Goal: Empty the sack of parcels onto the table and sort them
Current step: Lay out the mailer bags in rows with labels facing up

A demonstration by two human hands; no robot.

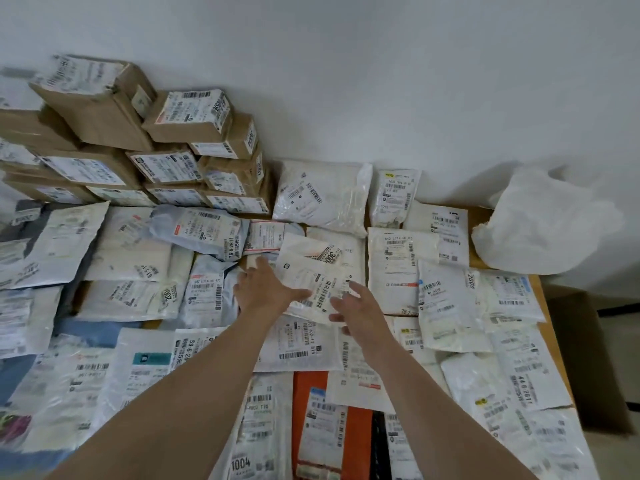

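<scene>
Many white and grey parcels in plastic mailers cover the wooden table [480, 216]. The empty white sack [540, 226] lies crumpled at the back right corner. My left hand [263, 289] reaches over the middle of the table with straight fingers. Its thumb lies on the lower left edge of a small white labelled parcel [311, 277] that sits tilted on top of others. My right hand [360, 306] hovers at that parcel's lower right corner, fingers loosely spread and holding nothing.
Brown cardboard boxes [104, 109] are stacked against the wall at the back left. An orange flat parcel [308, 386] lies near the front. An open cardboard box [588, 358] stands on the floor past the table's right edge.
</scene>
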